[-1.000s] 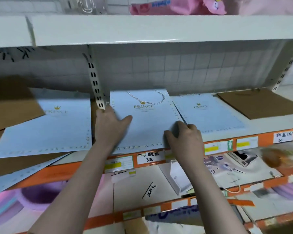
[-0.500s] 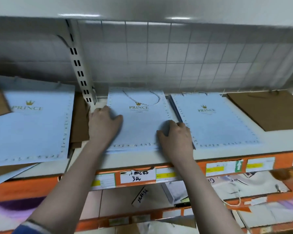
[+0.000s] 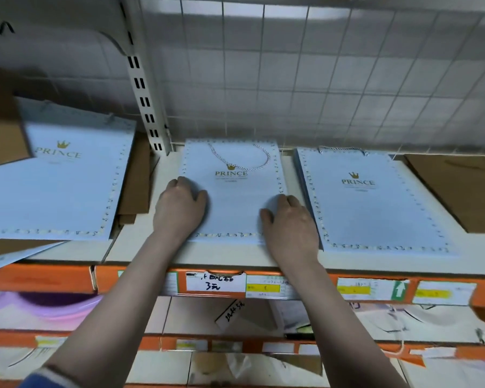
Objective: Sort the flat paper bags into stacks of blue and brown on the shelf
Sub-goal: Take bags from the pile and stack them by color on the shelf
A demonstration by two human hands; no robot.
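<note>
A blue "PRINCE" paper bag stack lies flat in the middle of the white shelf. My left hand grips its left edge and my right hand grips its right edge, thumbs on top. A second blue stack lies just to the right. A flat brown bag sits at the far right. On the left, another blue bag lies skewed over brown bags, and one more brown bag overlaps its top left corner.
A slotted white upright stands behind the left hand, with a wire grid back panel behind the stacks. The orange shelf front carries price labels. Lower shelves hold mixed goods.
Both hands have slid the middle blue stack deeper onto the shelf, toward the back grid. The view has moved closer and lower under the upper shelf.
</note>
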